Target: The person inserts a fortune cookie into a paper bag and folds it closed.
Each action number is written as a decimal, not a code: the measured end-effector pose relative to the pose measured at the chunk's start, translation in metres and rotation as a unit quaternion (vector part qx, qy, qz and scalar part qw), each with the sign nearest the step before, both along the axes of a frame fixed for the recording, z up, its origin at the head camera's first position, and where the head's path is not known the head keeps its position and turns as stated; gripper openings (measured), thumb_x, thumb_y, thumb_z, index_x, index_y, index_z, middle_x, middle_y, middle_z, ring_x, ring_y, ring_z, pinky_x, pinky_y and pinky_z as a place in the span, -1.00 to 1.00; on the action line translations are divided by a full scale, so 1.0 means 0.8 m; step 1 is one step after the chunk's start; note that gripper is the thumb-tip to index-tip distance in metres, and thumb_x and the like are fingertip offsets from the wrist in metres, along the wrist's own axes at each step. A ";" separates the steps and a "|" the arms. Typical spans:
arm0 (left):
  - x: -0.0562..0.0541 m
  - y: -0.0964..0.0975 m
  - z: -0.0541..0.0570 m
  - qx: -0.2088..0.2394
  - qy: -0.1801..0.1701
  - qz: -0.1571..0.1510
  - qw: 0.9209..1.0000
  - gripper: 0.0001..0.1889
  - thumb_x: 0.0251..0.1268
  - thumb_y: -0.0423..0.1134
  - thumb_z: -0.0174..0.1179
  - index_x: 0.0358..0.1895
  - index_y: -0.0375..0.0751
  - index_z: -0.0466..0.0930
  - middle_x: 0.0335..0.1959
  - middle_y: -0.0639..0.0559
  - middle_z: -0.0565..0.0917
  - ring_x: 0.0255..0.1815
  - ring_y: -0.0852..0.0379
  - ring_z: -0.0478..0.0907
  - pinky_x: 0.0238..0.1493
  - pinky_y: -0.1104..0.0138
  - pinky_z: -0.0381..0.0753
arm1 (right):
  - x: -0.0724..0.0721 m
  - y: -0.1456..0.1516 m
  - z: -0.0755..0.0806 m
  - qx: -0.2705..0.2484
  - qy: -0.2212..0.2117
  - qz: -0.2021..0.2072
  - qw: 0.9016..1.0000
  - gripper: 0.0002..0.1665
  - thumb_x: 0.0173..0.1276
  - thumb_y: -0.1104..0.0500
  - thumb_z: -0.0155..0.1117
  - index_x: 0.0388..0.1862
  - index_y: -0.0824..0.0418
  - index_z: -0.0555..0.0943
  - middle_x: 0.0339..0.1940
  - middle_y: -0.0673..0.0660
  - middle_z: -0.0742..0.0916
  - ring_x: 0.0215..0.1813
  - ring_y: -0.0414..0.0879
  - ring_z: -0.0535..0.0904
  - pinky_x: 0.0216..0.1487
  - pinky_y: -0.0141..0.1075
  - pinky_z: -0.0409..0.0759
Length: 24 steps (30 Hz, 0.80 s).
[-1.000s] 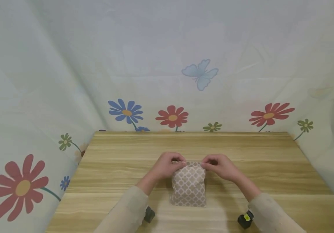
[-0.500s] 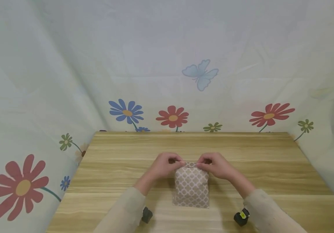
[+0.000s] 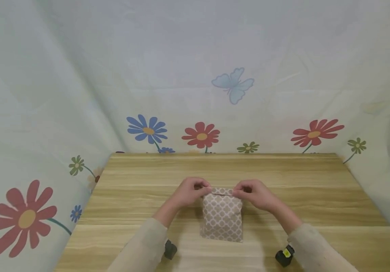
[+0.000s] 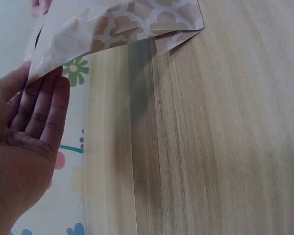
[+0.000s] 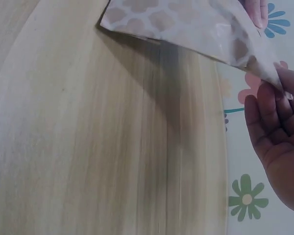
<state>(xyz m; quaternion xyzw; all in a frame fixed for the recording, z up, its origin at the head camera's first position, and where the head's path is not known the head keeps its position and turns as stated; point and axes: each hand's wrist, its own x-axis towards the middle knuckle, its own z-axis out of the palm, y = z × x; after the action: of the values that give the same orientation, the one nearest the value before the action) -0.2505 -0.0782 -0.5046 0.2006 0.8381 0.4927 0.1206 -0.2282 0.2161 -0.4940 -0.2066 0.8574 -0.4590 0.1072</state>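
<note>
A beige paper bag point(image 3: 222, 217) with a white lattice pattern stands on the wooden table, bulging in its middle, its top edge folded over into a narrow band. My left hand point(image 3: 192, 192) pinches the left end of that band between thumb and fingers. At the right end, my right hand point(image 3: 255, 193) pinches the band the same way. The left wrist view shows the bag's side point(image 4: 122, 24) slanting down from the left hand's fingertips to the table. From the right wrist, the bag point(image 5: 176, 24) is seen with its corner between thumb and index finger. What the bag contains is hidden.
The light wooden table point(image 3: 140, 181) stretches out around the bag. Behind it and at the sides hangs a pale cloth point(image 3: 181, 68) printed with flowers and a butterfly. Black wrist cameras point(image 3: 284, 256) sit under both sleeves.
The folded band at the bag's top has become more visible between the hands. The bag shifted slightly right, then a little back left. Both hands keep pinching its top edge.
</note>
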 end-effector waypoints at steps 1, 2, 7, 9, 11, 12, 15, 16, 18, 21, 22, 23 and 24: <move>0.000 -0.001 -0.001 0.001 0.000 -0.001 1.000 -0.88 0.55 -0.15 0.34 -0.14 -0.05 0.82 -0.22 0.16 0.77 -0.16 0.17 0.64 -0.01 0.28 0.69 | 0.000 0.000 0.000 -0.006 0.000 0.002 1.000 -0.85 0.58 0.11 0.37 -0.18 0.13 0.79 -0.27 0.01 0.77 -0.24 -0.13 0.56 -0.23 -0.35 0.57; -0.001 -0.001 -0.001 0.004 0.000 -0.002 1.000 -0.88 0.55 -0.16 0.34 -0.13 -0.06 0.82 -0.22 0.15 0.77 -0.16 0.16 0.64 -0.02 0.28 0.69 | 0.001 0.001 0.000 -0.011 -0.003 0.003 1.000 -0.84 0.58 0.11 0.37 -0.18 0.14 0.79 -0.26 0.03 0.77 -0.24 -0.13 0.56 -0.22 -0.35 0.58; -0.001 -0.005 -0.003 0.010 0.000 -0.003 1.000 -0.88 0.55 -0.18 0.33 -0.10 -0.10 0.82 -0.20 0.12 0.78 -0.15 0.17 0.66 -0.03 0.30 0.71 | 0.006 0.008 0.000 -0.030 -0.019 -0.002 0.999 -0.80 0.60 0.13 0.33 -0.19 0.20 0.78 -0.26 0.08 0.77 -0.20 -0.03 0.61 -0.16 -0.27 0.62; -0.001 -0.007 -0.003 0.007 -0.001 0.002 1.000 -0.88 0.55 -0.18 0.33 -0.09 -0.09 0.82 -0.20 0.12 0.78 -0.15 0.17 0.67 -0.02 0.29 0.71 | 0.008 0.010 -0.001 -0.032 -0.025 -0.010 0.999 -0.80 0.60 0.13 0.34 -0.19 0.21 0.78 -0.27 0.10 0.76 -0.20 0.02 0.61 -0.16 -0.26 0.63; -0.002 -0.007 -0.005 0.005 -0.002 0.009 1.000 -0.89 0.53 -0.17 0.35 -0.10 -0.08 0.82 -0.22 0.13 0.78 -0.17 0.17 0.67 -0.04 0.28 0.72 | 0.009 0.011 -0.003 -0.036 -0.030 -0.017 0.999 -0.80 0.59 0.13 0.35 -0.19 0.22 0.78 -0.28 0.12 0.76 -0.20 0.03 0.61 -0.18 -0.24 0.63; -0.002 -0.007 -0.006 0.004 -0.003 0.013 1.000 -0.89 0.52 -0.17 0.36 -0.11 -0.08 0.83 -0.23 0.14 0.78 -0.19 0.17 0.67 -0.06 0.28 0.71 | 0.009 0.012 -0.004 -0.037 -0.030 -0.021 0.999 -0.80 0.59 0.12 0.36 -0.18 0.22 0.78 -0.28 0.13 0.76 -0.21 0.01 0.60 -0.19 -0.26 0.62; -0.003 -0.007 -0.008 0.005 -0.011 0.026 1.000 -0.89 0.49 -0.14 0.39 -0.14 -0.07 0.82 -0.27 0.14 0.78 -0.22 0.12 0.68 -0.10 0.26 0.71 | 0.008 0.013 -0.009 -0.039 -0.032 -0.032 0.998 -0.81 0.56 0.12 0.38 -0.18 0.22 0.79 -0.28 0.12 0.77 -0.22 -0.03 0.59 -0.20 -0.27 0.62; -0.004 -0.007 -0.010 0.005 -0.015 0.029 0.999 -0.89 0.49 -0.14 0.39 -0.15 -0.07 0.83 -0.26 0.15 0.78 -0.21 0.11 0.69 -0.08 0.26 0.70 | 0.008 0.013 -0.010 -0.038 -0.032 -0.035 0.998 -0.81 0.56 0.12 0.39 -0.18 0.22 0.79 -0.28 0.12 0.77 -0.22 -0.05 0.59 -0.19 -0.29 0.62; -0.006 -0.008 -0.013 0.008 -0.027 0.030 0.999 -0.87 0.50 -0.14 0.38 -0.14 -0.09 0.83 -0.24 0.12 0.79 -0.17 0.04 0.71 -0.05 0.23 0.72 | 0.006 0.014 -0.012 -0.035 -0.031 -0.036 0.998 -0.81 0.56 0.11 0.39 -0.18 0.21 0.80 -0.27 0.10 0.78 -0.21 -0.06 0.60 -0.18 -0.30 0.63; -0.009 -0.008 -0.017 0.008 -0.048 0.029 0.998 -0.86 0.54 -0.16 0.35 -0.11 -0.12 0.83 -0.20 0.08 0.80 -0.14 -0.01 0.71 -0.03 0.21 0.74 | 0.002 0.014 -0.014 -0.022 -0.029 -0.037 0.999 -0.81 0.56 0.11 0.39 -0.19 0.20 0.81 -0.27 0.08 0.79 -0.20 -0.06 0.62 -0.16 -0.29 0.63; -0.011 -0.008 -0.019 0.004 -0.052 0.031 0.998 -0.86 0.54 -0.16 0.35 -0.11 -0.13 0.83 -0.20 0.08 0.79 -0.14 -0.01 0.70 -0.04 0.21 0.73 | 0.001 0.014 -0.016 -0.010 -0.024 -0.039 0.999 -0.81 0.56 0.10 0.39 -0.20 0.18 0.81 -0.28 0.05 0.79 -0.21 -0.07 0.61 -0.16 -0.30 0.61; -0.012 -0.007 -0.020 0.000 -0.057 0.033 0.998 -0.86 0.54 -0.16 0.35 -0.12 -0.13 0.82 -0.21 0.07 0.79 -0.16 -0.02 0.69 -0.08 0.22 0.73 | -0.002 0.013 -0.017 0.002 -0.021 -0.041 0.999 -0.82 0.56 0.09 0.39 -0.21 0.16 0.81 -0.28 0.04 0.79 -0.21 -0.08 0.61 -0.15 -0.30 0.61; -0.013 -0.007 -0.021 -0.007 -0.059 0.037 0.998 -0.86 0.53 -0.16 0.35 -0.13 -0.12 0.82 -0.23 0.07 0.78 -0.18 0.00 0.68 -0.11 0.24 0.73 | -0.004 0.013 -0.019 0.015 -0.017 -0.045 0.999 -0.82 0.56 0.09 0.39 -0.21 0.14 0.82 -0.29 0.01 0.79 -0.21 -0.09 0.60 -0.15 -0.30 0.60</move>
<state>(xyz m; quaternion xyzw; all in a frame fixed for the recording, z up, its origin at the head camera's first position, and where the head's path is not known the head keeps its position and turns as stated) -0.2610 -0.0836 -0.5218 0.1389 0.8396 0.5024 0.1530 -0.2311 0.2264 -0.5093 -0.1587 0.8707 -0.4539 0.1038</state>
